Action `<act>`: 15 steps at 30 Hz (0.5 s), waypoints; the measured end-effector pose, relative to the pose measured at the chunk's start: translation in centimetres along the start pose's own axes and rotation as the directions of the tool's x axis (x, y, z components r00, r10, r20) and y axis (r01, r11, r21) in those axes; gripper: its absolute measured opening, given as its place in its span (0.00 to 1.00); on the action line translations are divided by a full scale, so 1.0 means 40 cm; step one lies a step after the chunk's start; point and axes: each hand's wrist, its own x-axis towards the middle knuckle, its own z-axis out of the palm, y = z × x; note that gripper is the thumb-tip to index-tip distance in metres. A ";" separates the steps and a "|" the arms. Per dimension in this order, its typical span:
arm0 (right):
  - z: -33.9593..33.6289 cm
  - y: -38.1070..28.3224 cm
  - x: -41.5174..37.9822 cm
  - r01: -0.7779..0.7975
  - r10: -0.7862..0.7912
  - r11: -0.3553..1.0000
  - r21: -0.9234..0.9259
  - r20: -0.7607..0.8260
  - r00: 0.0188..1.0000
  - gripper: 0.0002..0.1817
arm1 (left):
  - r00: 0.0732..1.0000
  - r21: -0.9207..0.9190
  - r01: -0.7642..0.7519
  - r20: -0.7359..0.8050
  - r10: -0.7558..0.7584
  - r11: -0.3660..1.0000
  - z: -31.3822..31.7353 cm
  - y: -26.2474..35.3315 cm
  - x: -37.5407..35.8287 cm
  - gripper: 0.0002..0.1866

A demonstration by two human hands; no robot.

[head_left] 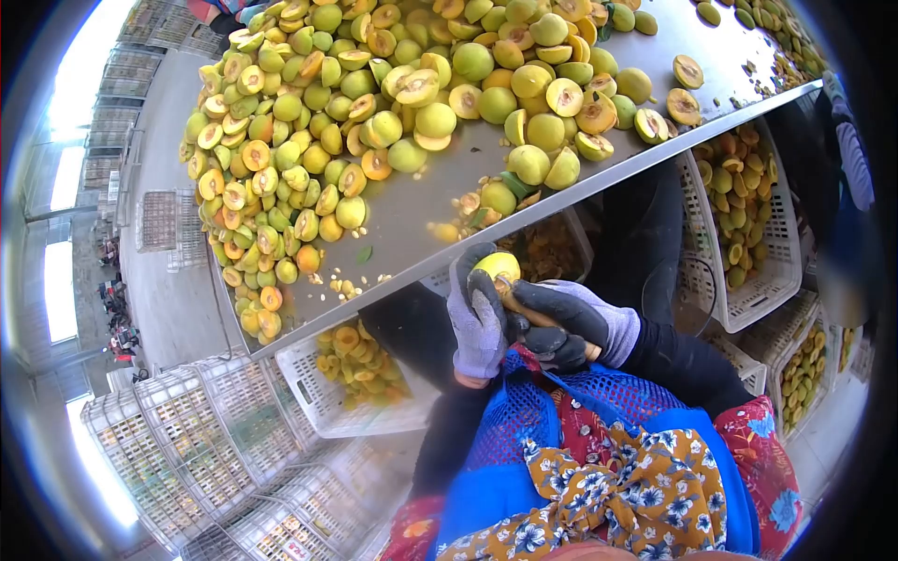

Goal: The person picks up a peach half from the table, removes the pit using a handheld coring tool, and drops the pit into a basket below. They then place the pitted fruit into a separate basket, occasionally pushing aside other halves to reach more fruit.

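Note:
My left hand (475, 313), in a grey glove with dark fingers, is closed around a yellow-green apricot (499, 267) just below the table's near edge. My right hand (575, 323), gloved the same way, is wrapped around a tool with a light wooden handle (592, 352). The tool's front end meets the fruit between the two hands; its tip is hidden. Beyond my hands, a large heap of apricots (360, 89), many split in half, covers much of the metal table (412, 210). Loose pits (346, 283) lie near its edge.
Below the table on the left stands a white crate (301, 385) of apricot halves. To the right is another crate (784, 252) with halves. Stacked crates (178, 439) fill the lower left. A sleeved arm of another person (851, 154) shows at the far right.

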 end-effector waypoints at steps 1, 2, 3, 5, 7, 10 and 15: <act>-0.037 0.010 0.009 -0.099 0.055 0.970 0.223 0.197 0.979 0.20 | 0.997 -0.139 0.036 0.073 -0.026 0.990 0.001 -0.001 0.001 0.25; -0.058 0.019 0.015 -0.153 0.071 0.936 0.316 0.256 0.964 0.21 | 0.988 -0.272 0.081 0.149 -0.041 0.959 0.000 -0.005 0.003 0.26; -0.075 0.025 0.021 -0.208 0.079 0.893 0.400 0.316 0.946 0.21 | 0.973 -0.396 0.132 0.226 -0.043 0.909 -0.001 -0.011 0.008 0.26; -0.092 0.032 0.019 -0.266 0.074 0.832 0.486 0.377 0.923 0.22 | 0.960 -0.361 0.161 0.275 -0.061 0.919 -0.001 -0.029 0.010 0.29; -0.099 0.036 0.012 -0.261 0.058 0.822 0.507 0.382 0.922 0.21 | 0.944 -0.375 0.216 0.317 -0.094 0.902 0.004 -0.037 0.010 0.29; -0.097 0.032 0.010 -0.198 0.048 0.860 0.471 0.312 0.949 0.21 | 0.932 -0.389 0.323 0.287 -0.220 0.863 0.014 -0.016 0.012 0.27; -0.063 0.051 -0.008 0.098 -0.116 0.983 0.154 0.108 0.987 0.21 | 0.996 -0.072 0.078 0.058 -0.074 0.994 0.018 -0.061 -0.001 0.26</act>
